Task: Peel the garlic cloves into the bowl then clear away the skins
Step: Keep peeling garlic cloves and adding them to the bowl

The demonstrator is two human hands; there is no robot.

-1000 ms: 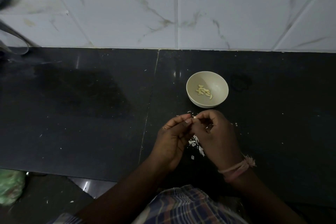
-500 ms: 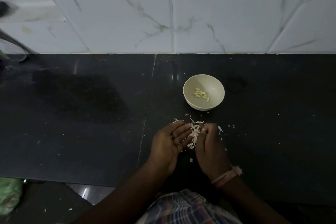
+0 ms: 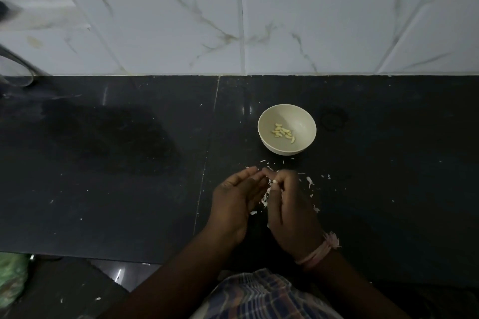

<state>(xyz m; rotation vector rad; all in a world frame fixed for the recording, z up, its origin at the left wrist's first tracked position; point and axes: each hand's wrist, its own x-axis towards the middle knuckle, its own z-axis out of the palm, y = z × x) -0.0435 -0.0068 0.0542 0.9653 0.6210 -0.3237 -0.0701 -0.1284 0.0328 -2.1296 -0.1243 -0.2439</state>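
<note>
My right hand (image 3: 290, 204) pinches a pale clove (image 3: 275, 183), mostly hidden; left fingers (image 3: 252, 180) lie straight beside it. Skins (image 3: 265, 198) hide between them; bowl (image 3: 303, 142) just beyond on the counter (image 3: 129, 176).

Both forearms angle in from the bottom edge, hands meeting at centre. Left hand (image 3: 234, 199) palm turned inward, fingers extended, tips touching the right. Right hand (image 3: 291, 204) back-up, fingers curled, pinching a small pale bit at the fingertips. Pink thread band on the right wrist.
</note>
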